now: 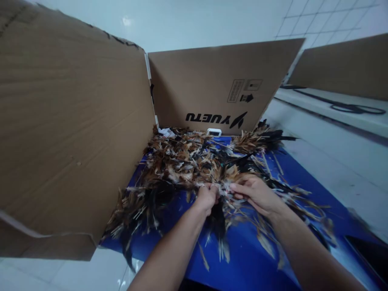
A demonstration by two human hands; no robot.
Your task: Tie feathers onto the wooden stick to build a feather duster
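Note:
A broad heap of brown and black feathers (178,163) covers much of the blue tabletop (242,258). My left hand (207,198) is closed at the heap's near edge, its fingers wrapped round the quill ends of some feathers. Just to its right, my right hand (257,194) pinches pale, fluffy feather bases between thumb and fingers. A small whitish tuft (223,189) shows in the gap between both hands. Below them, a bunch of dark feathers (218,222) hangs toward me over the blue surface. The fingertips are partly hidden among the feathers.
Tall cardboard panels stand at the left (75,121) and the back (212,85). A small white device with a dark screen (214,132) sits by the back panel. More feathers (260,139) lie at the far right. A black cable (348,107) rests on a white ledge.

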